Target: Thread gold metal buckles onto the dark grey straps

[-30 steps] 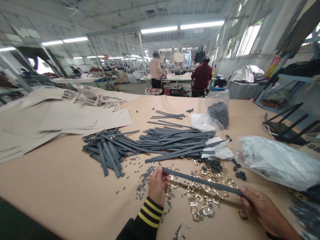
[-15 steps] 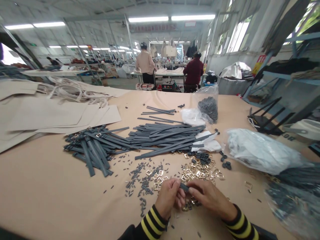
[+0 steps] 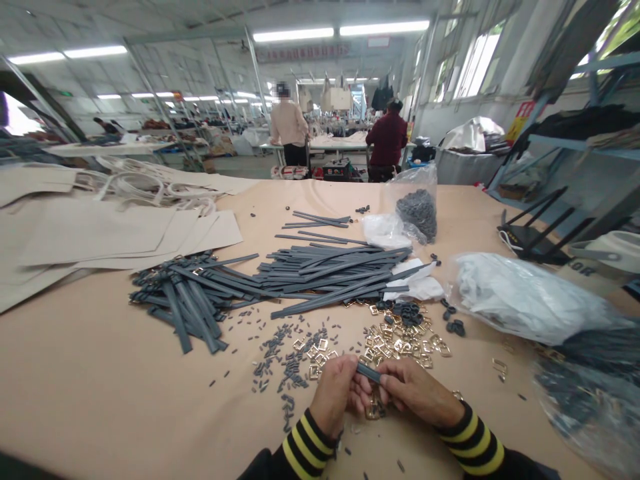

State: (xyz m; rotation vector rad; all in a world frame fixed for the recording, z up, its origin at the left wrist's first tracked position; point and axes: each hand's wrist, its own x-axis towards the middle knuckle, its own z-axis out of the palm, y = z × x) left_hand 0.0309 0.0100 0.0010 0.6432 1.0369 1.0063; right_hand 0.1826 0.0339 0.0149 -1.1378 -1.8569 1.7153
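A short stretch of dark grey strap [image 3: 369,372] runs between my two hands near the front of the table. My left hand [image 3: 336,390] pinches its left end, and the fingers of my right hand [image 3: 417,390] are closed on its right end. Just below the strap a gold buckle [image 3: 372,408] shows by my fingertips; whether it is attached cannot be made out. Beyond my hands lies a heap of gold buckles [image 3: 395,343]. Many small grey pieces [image 3: 293,370] are scattered to the left of my left hand.
Long grey straps [image 3: 330,270] lie across the middle, with more straps bundled [image 3: 187,293] left of them. Beige panels [image 3: 115,230] are stacked at far left. Plastic bags [image 3: 525,297], a router [image 3: 537,233] and a bag of grey pieces [image 3: 417,210] stand right. Two people work beyond the table.
My right hand has shifted slightly right and lower along the strap, so a longer stretch of it shows between my hands. My left hand stays nearly in place.
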